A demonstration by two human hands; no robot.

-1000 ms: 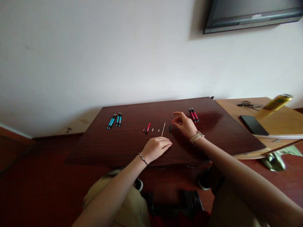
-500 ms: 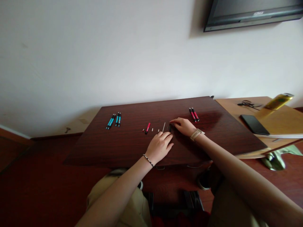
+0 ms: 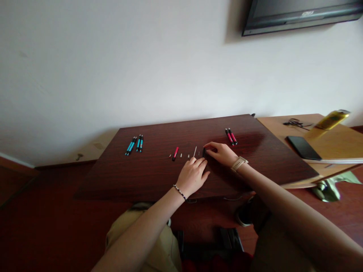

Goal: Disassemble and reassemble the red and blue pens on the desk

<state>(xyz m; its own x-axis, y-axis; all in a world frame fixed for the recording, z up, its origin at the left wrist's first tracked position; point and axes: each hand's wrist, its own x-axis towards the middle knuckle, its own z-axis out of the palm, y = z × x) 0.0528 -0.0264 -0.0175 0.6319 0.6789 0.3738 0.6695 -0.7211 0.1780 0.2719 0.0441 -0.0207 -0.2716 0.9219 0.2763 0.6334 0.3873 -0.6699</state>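
My left hand (image 3: 193,174) lies palm down on the dark brown table (image 3: 147,177), fingers stretched out and nothing visibly gripped. Its fingertips reach the near end of a small black pen part (image 3: 204,152). From the other side, my right hand (image 3: 221,154) has its thumb and index finger closed around that part's upper end. Just left of it is a tiny spring-like piece (image 3: 199,153), then a thin white refill (image 3: 195,151). Farther left in the row lie a small pale tip (image 3: 188,155), another pale piece (image 3: 181,155), a red pen barrel (image 3: 175,153) and a tiny light piece (image 3: 170,155).
Several blue pens (image 3: 131,146) rest at the table's left. Two red pens (image 3: 231,136) lie at the back right. The adjoining lighter table holds a black phone (image 3: 303,147), a cable (image 3: 296,123) and a yellow can (image 3: 332,119). A television (image 3: 303,17) hangs on the wall.
My right thumb and index finger have drawn in around the black pen part. My left hand stays nearly in place. The whole view has shifted slightly.
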